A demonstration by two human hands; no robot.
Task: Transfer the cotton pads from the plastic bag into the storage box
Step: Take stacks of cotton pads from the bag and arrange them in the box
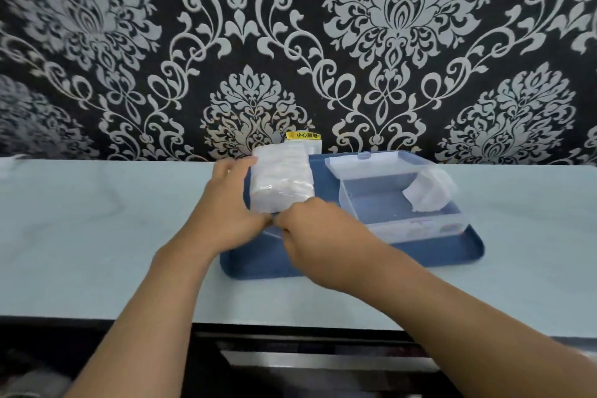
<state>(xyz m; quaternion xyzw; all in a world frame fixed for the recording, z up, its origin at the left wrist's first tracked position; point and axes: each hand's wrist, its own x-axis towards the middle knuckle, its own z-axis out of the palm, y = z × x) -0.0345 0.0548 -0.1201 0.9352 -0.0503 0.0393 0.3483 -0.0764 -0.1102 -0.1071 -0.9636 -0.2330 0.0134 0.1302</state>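
Note:
A clear plastic bag packed with white cotton pads (281, 176) lies on the left part of a blue tray (420, 255). My left hand (231, 203) grips the bag's left side and near end. My right hand (311, 223) pinches the bag's near edge, thumb and fingers closed on the plastic. To the right on the tray stands a clear storage box (400, 200) with its lid (365, 162) tipped open at the back. A second, smaller bundle of cotton pads in plastic (428, 191) leans on the box's right wall.
The tray sits on a pale blue tabletop (97, 236) against a black wall with a silver damask pattern. A yellow label (303, 136) is stuck on the wall just behind the bag. The table's dark front edge runs below my forearms.

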